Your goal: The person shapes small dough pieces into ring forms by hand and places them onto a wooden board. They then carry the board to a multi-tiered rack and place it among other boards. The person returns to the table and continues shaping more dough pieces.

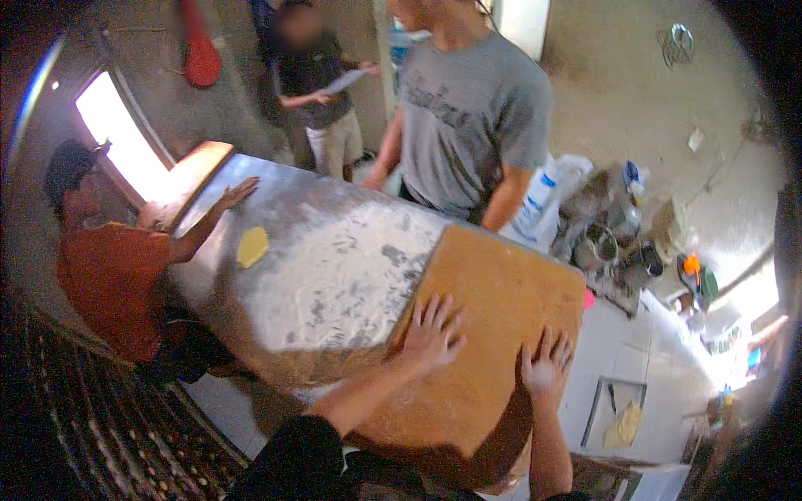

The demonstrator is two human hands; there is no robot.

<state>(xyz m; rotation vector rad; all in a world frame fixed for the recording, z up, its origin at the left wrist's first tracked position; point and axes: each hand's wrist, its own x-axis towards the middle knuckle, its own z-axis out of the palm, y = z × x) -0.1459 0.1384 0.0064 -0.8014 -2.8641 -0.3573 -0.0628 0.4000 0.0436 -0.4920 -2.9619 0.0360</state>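
Observation:
My left hand (pixel 433 336) rests with fingers spread on the orange-brown board (pixel 493 275), close to where it meets the floured metal surface. Over by the board's right edge lies my right hand (pixel 547 363), its fingers stretched out and whitish, perhaps from flour. Neither hand holds anything. White flour (pixel 334 275) is strewn thickly across the metal table top (pixel 284 179) left of the board. A flat yellow piece of dough (pixel 252 247) sits beyond the flour, near the far left edge.
At the left, a person in an orange shirt (pixel 113 275) leans a hand on the table. Someone in a grey T-shirt (pixel 476 117) stands across from me; another person (pixel 322 92) behind holds paper. Sacks (pixel 539 196) and buckets (pixel 597 245) line the right wall. A frame (pixel 595 413) lies lower right.

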